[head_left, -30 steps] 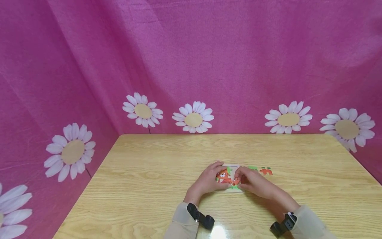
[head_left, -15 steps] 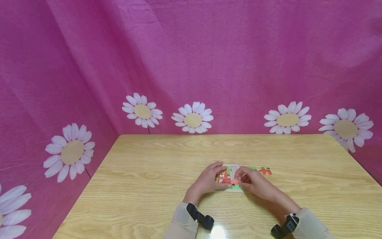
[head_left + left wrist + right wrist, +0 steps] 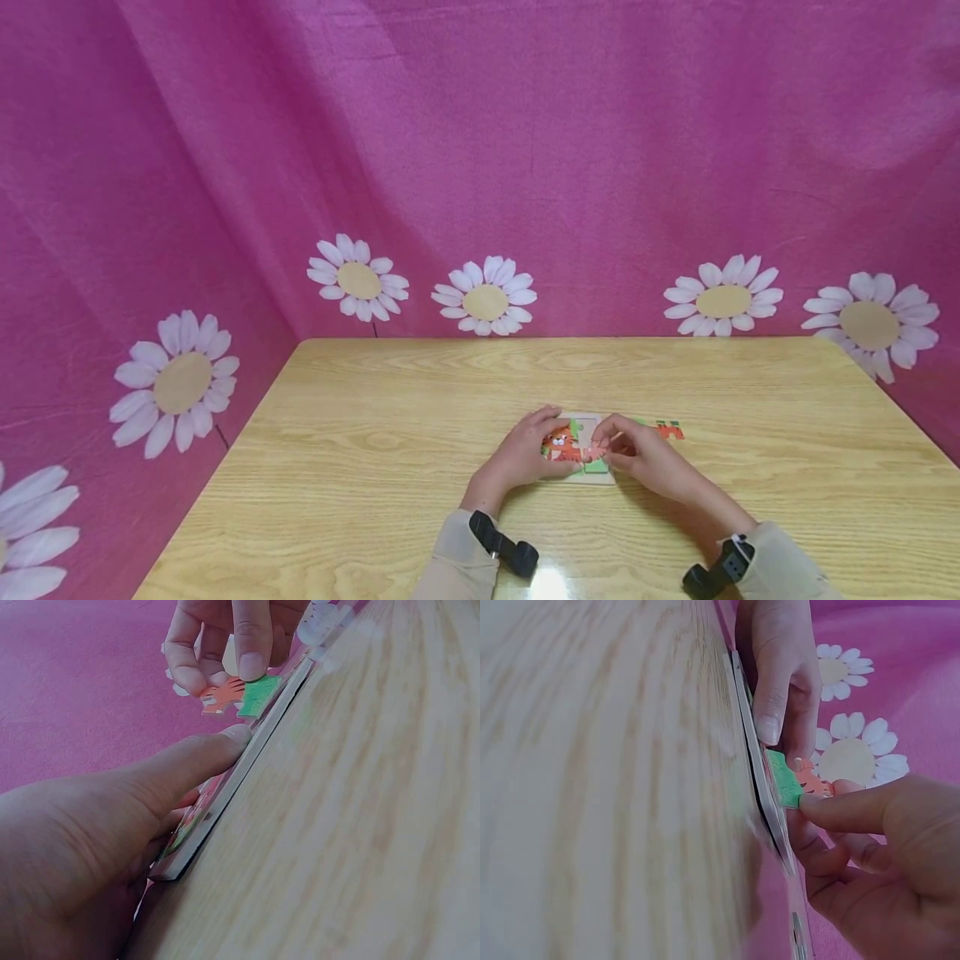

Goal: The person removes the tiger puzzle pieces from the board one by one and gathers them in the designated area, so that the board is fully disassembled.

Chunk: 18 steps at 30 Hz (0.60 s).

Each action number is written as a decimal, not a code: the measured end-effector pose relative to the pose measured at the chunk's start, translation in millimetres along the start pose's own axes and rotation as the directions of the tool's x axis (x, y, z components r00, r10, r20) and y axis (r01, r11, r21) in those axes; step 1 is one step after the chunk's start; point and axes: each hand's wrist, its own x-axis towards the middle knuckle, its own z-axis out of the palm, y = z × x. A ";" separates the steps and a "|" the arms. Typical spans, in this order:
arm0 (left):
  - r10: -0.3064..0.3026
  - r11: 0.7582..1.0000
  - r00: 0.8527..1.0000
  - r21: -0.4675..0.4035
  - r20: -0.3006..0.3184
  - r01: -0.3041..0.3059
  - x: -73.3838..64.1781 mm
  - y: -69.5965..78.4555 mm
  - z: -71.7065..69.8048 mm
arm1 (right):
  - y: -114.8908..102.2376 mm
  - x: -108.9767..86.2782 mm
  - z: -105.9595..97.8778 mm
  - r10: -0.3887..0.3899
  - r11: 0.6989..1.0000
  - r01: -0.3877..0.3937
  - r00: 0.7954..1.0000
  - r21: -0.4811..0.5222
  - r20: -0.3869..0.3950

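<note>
A small jigsaw puzzle board (image 3: 583, 415) with a light rim lies on the table, a tiger face (image 3: 558, 442) showing at its left. My left hand (image 3: 517, 450) holds the board from the left, thumb along the near rim and fingers at the far side. Between the thumb and fingers of my right hand (image 3: 651, 460) is a green and orange jigsaw piece (image 3: 784, 778), pinched at its right edge. The piece stands tilted over the lower right of the board, close to my left thumb (image 3: 236, 736). Bare tray (image 3: 587, 431) shows above it.
To the right of the board lie loose jigsaw pieces (image 3: 670, 430), orange and green, partly behind my right hand. The wooden table (image 3: 420, 400) reaches back to a pink curtain (image 3: 600, 167) with white flowers. Each wrist carries a black camera (image 3: 504, 543).
My right hand has shifted slightly right and up, and the jigsaw piece in it now tilts off the board. The left hand keeps its place on the board.
</note>
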 end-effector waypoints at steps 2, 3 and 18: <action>0.001 1.000 1.000 0.001 0.002 -0.001 0.1 -0.3 0.2 | 0.9 -0.5 -0.7 0.003 1.000 -0.003 1.000 0.000 -0.010; 0.000 1.000 1.000 0.000 0.002 0.000 0.1 -0.3 0.1 | 1.4 -0.7 -1.1 0.004 1.000 -0.004 1.000 0.004 -0.014; -0.006 0.999 1.000 -0.032 -0.004 0.006 -0.5 -0.7 0.7 | 9.5 -8.4 -15.3 0.055 0.998 -0.054 0.995 0.018 -0.082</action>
